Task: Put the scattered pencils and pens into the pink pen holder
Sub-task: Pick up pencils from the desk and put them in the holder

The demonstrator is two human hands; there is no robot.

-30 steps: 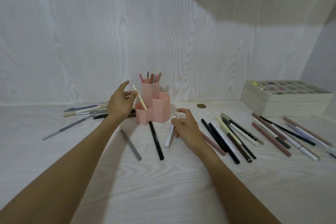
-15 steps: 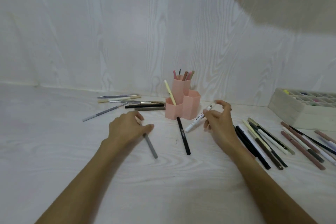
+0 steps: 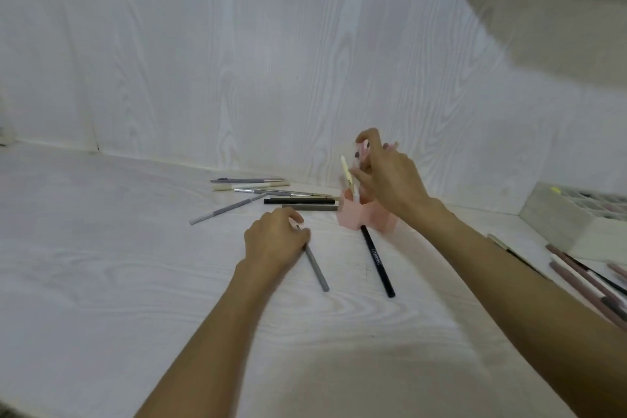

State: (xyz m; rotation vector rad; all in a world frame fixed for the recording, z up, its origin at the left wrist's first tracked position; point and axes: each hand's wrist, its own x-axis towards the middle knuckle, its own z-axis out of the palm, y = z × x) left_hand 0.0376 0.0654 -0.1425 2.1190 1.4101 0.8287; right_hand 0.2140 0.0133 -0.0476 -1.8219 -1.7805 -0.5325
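Observation:
The pink pen holder point(image 3: 353, 218) stands near the back wall, largely hidden behind my right hand point(image 3: 390, 180). That hand hovers over the holder, shut on a white pen point(image 3: 358, 195) that points down into a compartment. A cream pencil point(image 3: 346, 170) leans out of the holder just left of it. My left hand point(image 3: 274, 243) rests on the table left of the holder, with its fingers closed over the top end of a grey pen point(image 3: 317, 268) that lies on the table.
A black pen point(image 3: 377, 261) lies in front of the holder. Several pens point(image 3: 271, 194) lie behind my left hand, a grey one point(image 3: 227, 210) apart. At right are more pens point(image 3: 583, 278) and a compartment box point(image 3: 559, 224). A shelf point(image 3: 543, 3) hangs top right.
My right hand lifted the white pen from the table up over the holder. My left hand let go of the cream pencil in the holder, dropped to the grey pen and closed on it.

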